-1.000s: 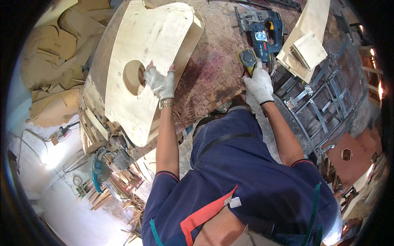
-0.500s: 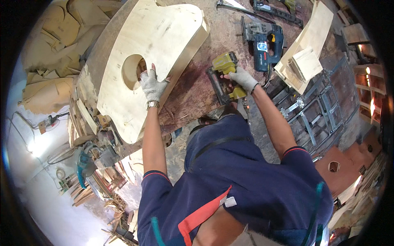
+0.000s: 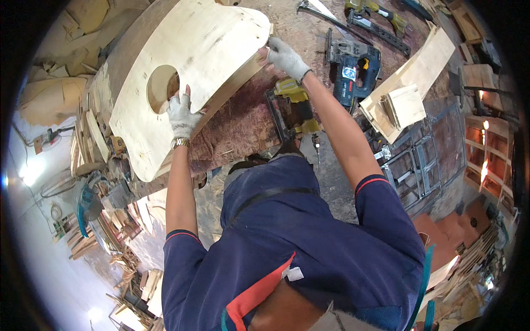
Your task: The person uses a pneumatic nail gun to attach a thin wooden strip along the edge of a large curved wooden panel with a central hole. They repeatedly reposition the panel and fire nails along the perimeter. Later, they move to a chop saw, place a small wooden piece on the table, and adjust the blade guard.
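A pale curved plywood piece (image 3: 204, 60) with a round hole and a deep side wall lies on the worktable. My left hand (image 3: 182, 116), in a grey fingerless glove, rests spread on its top face beside the hole, thumb toward the near edge. At the piece's right end is my right hand (image 3: 284, 58), gloved too. Its fingertips are at the corner and smeared, so their grip is unclear. A yellow-green and black nail gun (image 3: 292, 107) lies at the table's near edge, below my right forearm, with nobody holding it.
A blue jigsaw (image 3: 356, 71) lies right of the nail gun. Behind it are a second nail gun (image 3: 381, 33) and a hammer-like bar (image 3: 331, 22). Plywood offcuts (image 3: 408, 83) sit on the right edge, above a metal frame (image 3: 425, 157). Wood scraps crowd the left floor.
My right hand has let go of the nail gun, leaving it on the table, and moved up and left to the plywood piece's right end. My left hand stays beside the hole.
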{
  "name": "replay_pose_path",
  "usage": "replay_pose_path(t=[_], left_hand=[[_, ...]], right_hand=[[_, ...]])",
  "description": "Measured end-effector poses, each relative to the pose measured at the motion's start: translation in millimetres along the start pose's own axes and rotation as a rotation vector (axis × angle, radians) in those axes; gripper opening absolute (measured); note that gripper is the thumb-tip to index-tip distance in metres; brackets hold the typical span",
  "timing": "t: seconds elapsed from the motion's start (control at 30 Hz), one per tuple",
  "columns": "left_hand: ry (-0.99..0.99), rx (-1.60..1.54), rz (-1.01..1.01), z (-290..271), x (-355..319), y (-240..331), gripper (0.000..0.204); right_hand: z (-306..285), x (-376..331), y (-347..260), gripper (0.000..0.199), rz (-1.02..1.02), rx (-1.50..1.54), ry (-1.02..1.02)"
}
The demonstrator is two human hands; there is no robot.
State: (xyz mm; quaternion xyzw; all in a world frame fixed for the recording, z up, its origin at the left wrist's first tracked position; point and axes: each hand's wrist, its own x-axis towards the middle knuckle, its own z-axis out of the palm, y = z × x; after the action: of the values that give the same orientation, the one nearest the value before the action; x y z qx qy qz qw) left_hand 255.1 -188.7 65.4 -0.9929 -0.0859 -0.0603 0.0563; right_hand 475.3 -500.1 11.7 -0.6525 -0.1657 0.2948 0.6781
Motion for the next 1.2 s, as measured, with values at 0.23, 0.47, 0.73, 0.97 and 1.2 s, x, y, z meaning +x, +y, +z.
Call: replay_pose_path(t=[0.23,0.47,0.73,0.97,1.2], left_hand=[[0.121,-0.378,0.128,-24.5,-47.9,139.6,0.046],[-0.518,-1.156,-0.453,-5.7,-30.9,285.6,0.05],[-0.301,-1.237,-1.176,21.0,-17.8,347.1,0.062],[-0.256,-1.241,-1.195,16.1,-14.0,360.0,0.075],[-0.122,-1.113,-1.11,63.4,-24.9,365.9,0.076]], right_hand=[[-0.6,18.2,-2.7,0.053,0.076,-0.186,0.029],[-15.4,29.0,-27.1,0.057,0.189,-0.368,-0.069],[-27.7,29.3,-49.3,0.072,0.299,-0.425,-0.15],[-37.8,43.3,-27.7,0.081,0.169,-0.651,-0.141],[-32.2,58.1,-28.4,0.084,0.135,-0.809,-0.202]])
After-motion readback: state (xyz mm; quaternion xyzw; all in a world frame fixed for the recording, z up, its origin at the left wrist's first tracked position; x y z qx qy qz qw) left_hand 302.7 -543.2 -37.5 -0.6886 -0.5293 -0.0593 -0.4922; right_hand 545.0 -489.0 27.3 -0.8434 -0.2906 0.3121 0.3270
